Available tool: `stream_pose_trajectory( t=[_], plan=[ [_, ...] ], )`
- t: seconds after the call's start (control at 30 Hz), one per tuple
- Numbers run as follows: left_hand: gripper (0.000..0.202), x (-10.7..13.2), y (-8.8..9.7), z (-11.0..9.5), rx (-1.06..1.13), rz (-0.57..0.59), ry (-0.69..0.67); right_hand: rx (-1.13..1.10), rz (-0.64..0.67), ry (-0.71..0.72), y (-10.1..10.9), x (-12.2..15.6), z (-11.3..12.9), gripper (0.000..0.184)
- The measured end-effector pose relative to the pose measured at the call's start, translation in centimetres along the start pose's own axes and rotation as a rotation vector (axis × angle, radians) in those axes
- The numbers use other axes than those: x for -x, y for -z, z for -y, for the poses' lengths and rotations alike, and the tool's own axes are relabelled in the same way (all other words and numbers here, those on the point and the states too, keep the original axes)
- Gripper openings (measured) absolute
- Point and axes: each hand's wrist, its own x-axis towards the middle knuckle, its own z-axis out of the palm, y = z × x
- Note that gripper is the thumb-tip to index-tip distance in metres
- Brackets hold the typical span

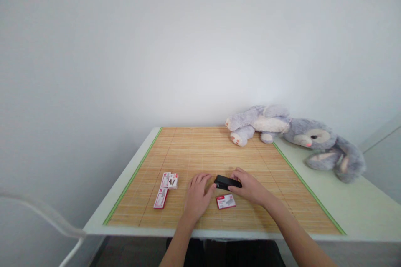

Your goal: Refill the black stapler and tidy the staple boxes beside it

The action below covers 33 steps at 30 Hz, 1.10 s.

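Observation:
A black stapler lies on the bamboo mat, its front end pointing left. My right hand grips its right end between thumb and fingers. Just left of the stapler, my left hand rests on the mat with its fingers stretched out, the thumb tip close to the stapler's front. A small red and white box, seemingly of staples, lies flat in front of the stapler, between my forearms.
Left of my hands sit two red and white boxes and a small white box with a dark picture. The bamboo mat has green edges and covers much of the white table. A grey plush rabbit lies at the back right, against the wall.

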Motion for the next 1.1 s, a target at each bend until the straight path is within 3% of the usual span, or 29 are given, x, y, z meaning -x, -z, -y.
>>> stream_pose_trajectory(
  t=[0.13,0.43,0.7,0.83,1.0,1.1],
  plan=[
    [0.038,0.5,0.4,-0.7,0.023,0.011,-0.024,-0.046,-0.121,-0.103,-0.9,2.1,-1.6,0.024],
    [0.057,1.6,0.9,-3.2,-0.085,0.237,-0.218,-0.134,-0.312,-0.269,-3.9,3.9,-2.2,0.043],
    [0.053,1.3,-0.1,-2.2,-0.126,0.1,-0.008,-0.107,-0.28,-0.338,-4.1,4.3,-1.3,0.052],
    [0.08,1.2,0.4,-1.4,-0.011,0.132,0.019,-0.133,-0.21,-0.295,-4.3,5.2,-1.4,0.057],
    [0.075,1.2,1.1,-0.6,0.025,0.192,0.016,-0.156,-0.13,-0.199,-4.4,6.2,-1.7,0.063],
    [0.074,1.0,1.1,-0.5,0.027,0.194,-0.001,-0.17,-0.131,-0.184,-4.9,6.3,-1.6,0.056]
  ],
)
